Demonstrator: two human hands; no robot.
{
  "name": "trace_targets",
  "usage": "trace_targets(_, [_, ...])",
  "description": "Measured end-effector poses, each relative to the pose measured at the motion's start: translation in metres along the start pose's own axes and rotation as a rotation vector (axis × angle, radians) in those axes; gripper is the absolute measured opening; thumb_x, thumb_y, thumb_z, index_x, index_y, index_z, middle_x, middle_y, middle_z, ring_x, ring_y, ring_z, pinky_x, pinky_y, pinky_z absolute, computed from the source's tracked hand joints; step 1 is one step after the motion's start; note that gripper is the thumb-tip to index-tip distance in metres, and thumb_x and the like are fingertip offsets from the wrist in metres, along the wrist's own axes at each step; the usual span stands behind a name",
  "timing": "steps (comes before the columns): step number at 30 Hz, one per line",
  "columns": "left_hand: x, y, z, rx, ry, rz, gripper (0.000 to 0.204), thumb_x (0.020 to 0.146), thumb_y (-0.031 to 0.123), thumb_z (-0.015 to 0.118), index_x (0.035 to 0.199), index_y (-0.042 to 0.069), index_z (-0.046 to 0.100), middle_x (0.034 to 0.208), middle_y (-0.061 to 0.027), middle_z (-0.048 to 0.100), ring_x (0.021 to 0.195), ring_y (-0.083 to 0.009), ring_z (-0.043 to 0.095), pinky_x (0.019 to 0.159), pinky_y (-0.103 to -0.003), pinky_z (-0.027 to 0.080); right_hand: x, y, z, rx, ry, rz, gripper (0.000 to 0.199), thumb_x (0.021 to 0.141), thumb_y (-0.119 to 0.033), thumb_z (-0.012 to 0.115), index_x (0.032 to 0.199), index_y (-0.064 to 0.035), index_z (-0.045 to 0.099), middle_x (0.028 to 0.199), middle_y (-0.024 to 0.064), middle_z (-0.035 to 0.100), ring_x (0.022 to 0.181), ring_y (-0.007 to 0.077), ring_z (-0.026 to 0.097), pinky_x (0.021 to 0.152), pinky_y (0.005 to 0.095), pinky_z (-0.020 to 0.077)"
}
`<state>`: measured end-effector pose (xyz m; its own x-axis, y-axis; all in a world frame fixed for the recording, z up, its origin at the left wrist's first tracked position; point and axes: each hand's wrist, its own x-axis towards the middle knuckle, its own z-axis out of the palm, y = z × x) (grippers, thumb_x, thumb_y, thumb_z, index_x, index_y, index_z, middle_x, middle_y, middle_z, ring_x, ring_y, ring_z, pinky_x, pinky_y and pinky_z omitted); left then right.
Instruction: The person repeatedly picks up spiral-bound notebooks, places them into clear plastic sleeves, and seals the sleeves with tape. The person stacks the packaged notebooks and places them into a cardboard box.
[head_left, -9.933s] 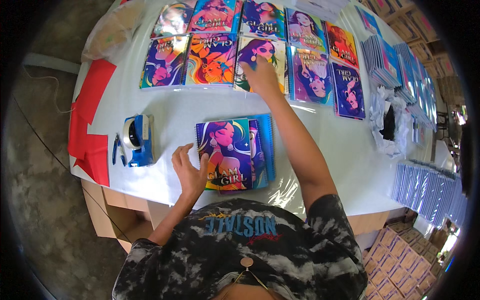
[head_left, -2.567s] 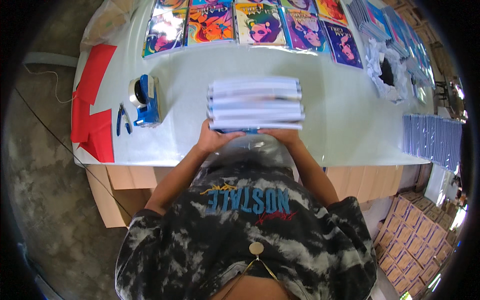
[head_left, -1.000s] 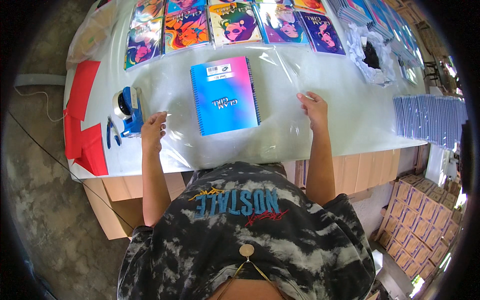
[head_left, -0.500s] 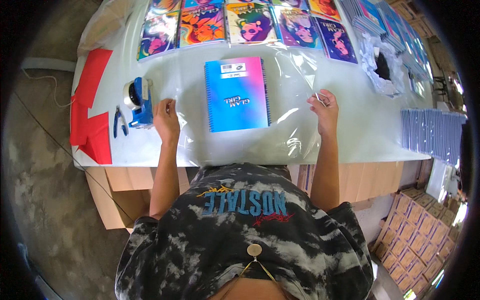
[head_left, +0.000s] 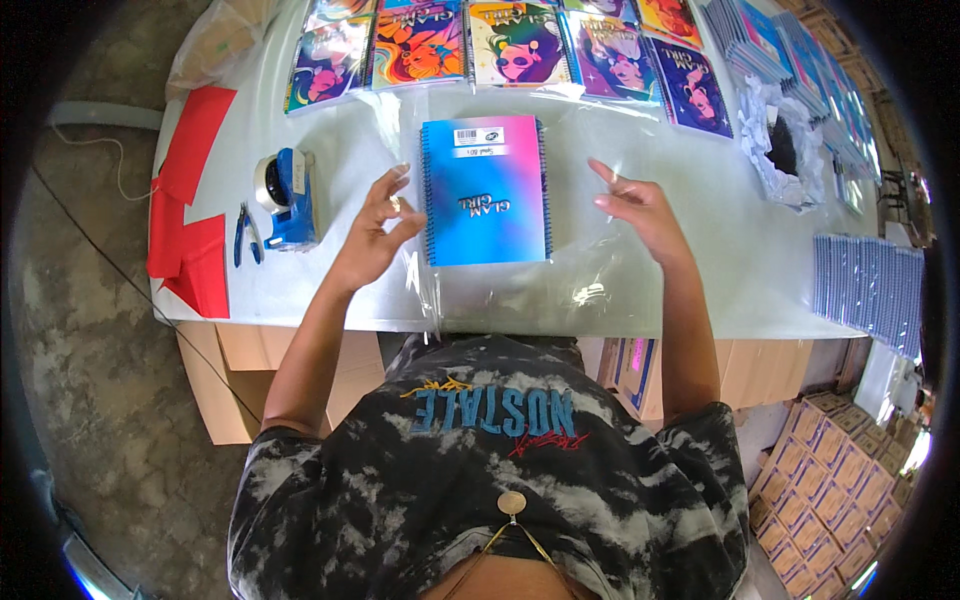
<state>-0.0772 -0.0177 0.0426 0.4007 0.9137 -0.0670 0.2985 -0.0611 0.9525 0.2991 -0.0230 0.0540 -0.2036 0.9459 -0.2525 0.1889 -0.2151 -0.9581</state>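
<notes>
A spiral-bound notebook (head_left: pixel 487 195) with a blue-to-pink cover lies flat in front of me, a white label at its far end. Clear plastic film (head_left: pixel 595 285) is spread around it, glinting in creases. Close to the notebook's left edge, my left hand (head_left: pixel 378 228) is open, thumb and fingers apart. My right hand (head_left: pixel 645 215) hovers to the right of the notebook, forefinger and thumb stretched apart and the other fingers curled. Glints of film show by the fingertips of both hands; whether they touch it I cannot tell.
Left of my left hand stands a blue tape dispenser (head_left: pixel 290 200), with blue-handled nippers (head_left: pixel 245 237) and red sheets (head_left: pixel 200 250) beyond. Colourful notebooks (head_left: pixel 520 50) line the far side. Crumpled plastic (head_left: pixel 775 150) and notebook stacks (head_left: pixel 868 290) lie right. Cartons (head_left: pixel 825 480) stand below.
My left hand has moved right, toward the notebook, and its fingers have spread from a pinch. My right hand has opened from a pinch. The film's left side has shifted toward the notebook.
</notes>
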Motion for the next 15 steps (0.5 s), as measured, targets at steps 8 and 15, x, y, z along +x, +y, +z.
trace_targets(8, [0.033,0.018,0.05,-0.263,0.031,0.029,0.023,0.087,0.015,0.059,0.067,0.005,0.054,0.149,-0.0206,0.015,0.14,-0.0291,0.009,0.11,-0.044,0.01,0.025,0.027,0.097,0.48,0.168,-0.304,0.021,0.08,-0.008,0.058,0.062,-0.0024,0.048,0.145,0.0155,0.03,0.108,0.0108,0.045,0.087,0.0279,0.0339])
trace_targets(15, [0.039,0.006,0.098,0.714,-0.043,0.154,0.026,0.086,0.028,0.054,0.087,0.002,0.056,0.146,-0.0273,0.014,0.138,-0.0405,0.004,0.111,-0.048,0.006,0.025,0.035,0.136,0.29,0.192,-0.468,0.019,0.084,-0.018,0.054,0.081,-0.0006,0.06,0.149,0.0187,0.015,0.141,0.029,0.001,0.109,0.0444,-0.0095])
